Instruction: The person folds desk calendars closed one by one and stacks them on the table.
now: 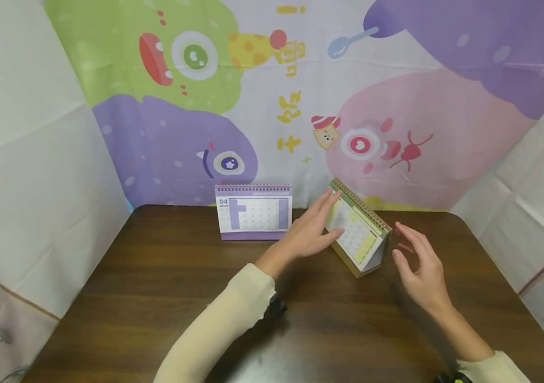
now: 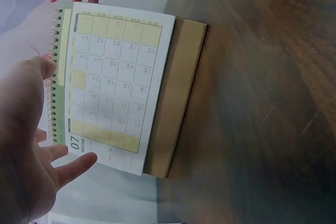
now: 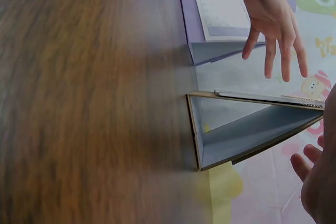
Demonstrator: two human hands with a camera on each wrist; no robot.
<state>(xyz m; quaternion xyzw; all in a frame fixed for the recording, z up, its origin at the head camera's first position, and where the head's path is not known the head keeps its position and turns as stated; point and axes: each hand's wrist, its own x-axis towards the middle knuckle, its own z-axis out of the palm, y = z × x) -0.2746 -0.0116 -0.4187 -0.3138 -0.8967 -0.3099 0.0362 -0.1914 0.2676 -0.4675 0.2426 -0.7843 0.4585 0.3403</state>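
Observation:
A green desk calendar (image 1: pixel 353 226) with a spiral top and brown base stands angled on the table; its page reads 07 in the left wrist view (image 2: pixel 113 82). My left hand (image 1: pixel 312 229) is spread at its left end, fingers straight, in front of the page. Beside its right end my right hand (image 1: pixel 422 268) hovers with fingers slightly bent and nothing held. From the right wrist view the calendar's open triangular side (image 3: pixel 257 124) shows, with my left hand (image 3: pixel 275 24) apart from it. A purple desk calendar (image 1: pixel 255 213), page 04, stands to the left.
The dark wooden table (image 1: pixel 157 319) runs back to a hanging cloth (image 1: pixel 262 106) printed with cartoon monsters. White cloth sheets (image 1: pixel 18 133) hang at the left and right sides.

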